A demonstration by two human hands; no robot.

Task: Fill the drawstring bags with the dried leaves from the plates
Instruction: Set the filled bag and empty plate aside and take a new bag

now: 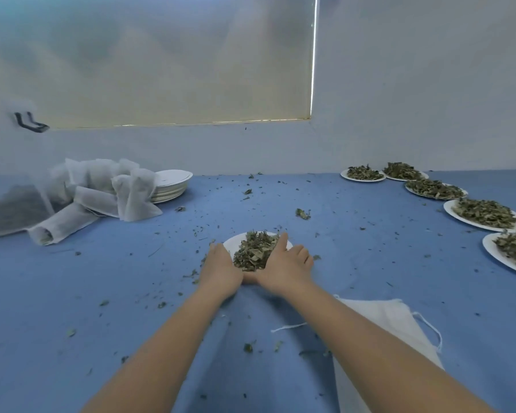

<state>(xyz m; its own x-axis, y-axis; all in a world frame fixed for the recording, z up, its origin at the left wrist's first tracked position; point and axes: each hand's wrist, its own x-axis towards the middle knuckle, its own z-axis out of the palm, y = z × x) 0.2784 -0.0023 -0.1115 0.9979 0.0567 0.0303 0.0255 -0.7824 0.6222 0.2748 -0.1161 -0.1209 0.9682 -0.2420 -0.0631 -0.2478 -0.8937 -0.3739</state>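
I have my left hand (221,268) and my right hand (283,268) cupped on each side of the pile of dried leaves (255,248) on the white plate (231,242) in front of me. The fingers of both hands are mostly straight and a bit curved, pressing in at the sides of the pile, and the heels of my hands touch at the near edge. I am not pinching anything. The leaves look very light, dry and crumbly, so I think they will break and drop if I squeeze hard. Lots of bits already lie on the blue cloth (370,263). I think the best way is to scoop from below with both hands like a little bowl and lift gently. The empty drawstring bag (390,323) lies flat near my right arm, and it looks soft and floppy, so its mouth will need holding open by the edge. More plates of leaves (486,213) wait on the right, and filled bags (102,189) sit by a stack of plates (173,183) on the left.
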